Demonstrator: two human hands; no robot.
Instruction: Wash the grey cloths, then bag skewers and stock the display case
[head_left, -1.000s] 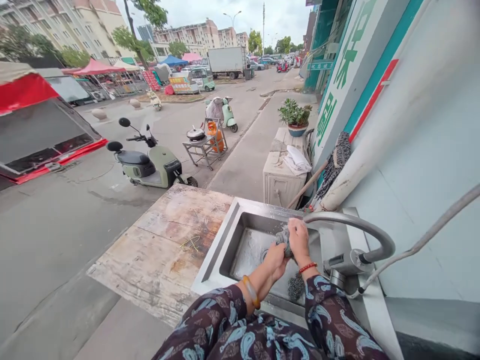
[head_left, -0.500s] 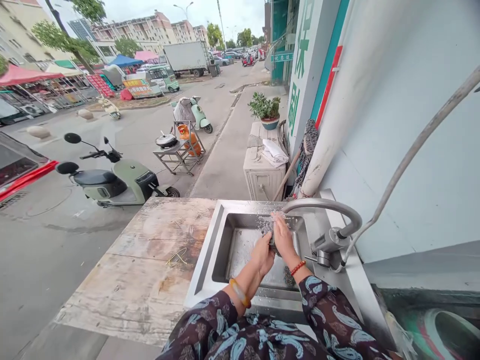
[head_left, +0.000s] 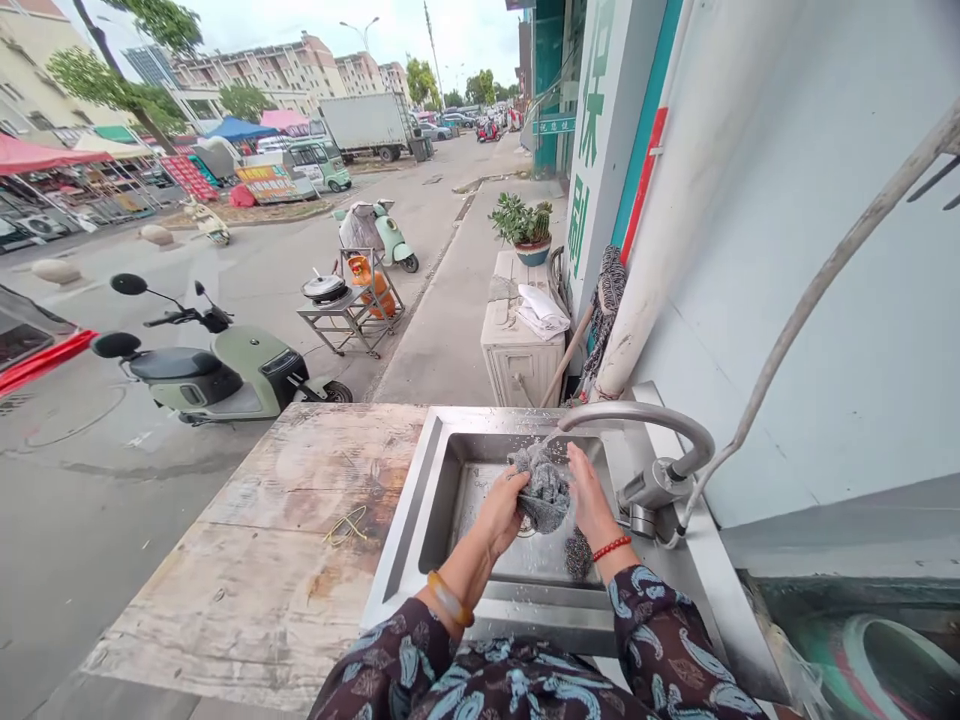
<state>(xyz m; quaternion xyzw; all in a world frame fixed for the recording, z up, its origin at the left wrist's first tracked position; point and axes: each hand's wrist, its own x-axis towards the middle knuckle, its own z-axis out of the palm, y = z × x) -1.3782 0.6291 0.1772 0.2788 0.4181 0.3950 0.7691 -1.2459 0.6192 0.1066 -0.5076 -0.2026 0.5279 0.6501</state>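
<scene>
My left hand (head_left: 499, 512) grips a wet grey cloth (head_left: 544, 492) by its left side, thumb on top. The cloth is bunched up over the stainless steel sink (head_left: 442, 500), below the mouth of the curved faucet (head_left: 645, 410). Water runs from the faucet onto the cloth and splashes around it. On the cloth's right side my right hand (head_left: 590, 492) is open, fingers stretched out and roughly upright. Whether its palm touches the cloth I cannot tell. A dark wiry scouring pad (head_left: 577, 553) lies in the sink near my right wrist.
Left of the sink is a worn wooden board (head_left: 255, 560) with a yellow string (head_left: 346, 525) on it. A grey hose (head_left: 817, 290) runs down the wall to the faucet. Beyond are a boxy unit (head_left: 517, 350) with a potted plant (head_left: 532, 250), a mop (head_left: 611, 285) and a green scooter (head_left: 232, 375).
My hands have moved apart, the right one coming off to the right with its fingers stretched. The grey cloth, mostly hidden between them before, now shows spread wider in my left hand.
</scene>
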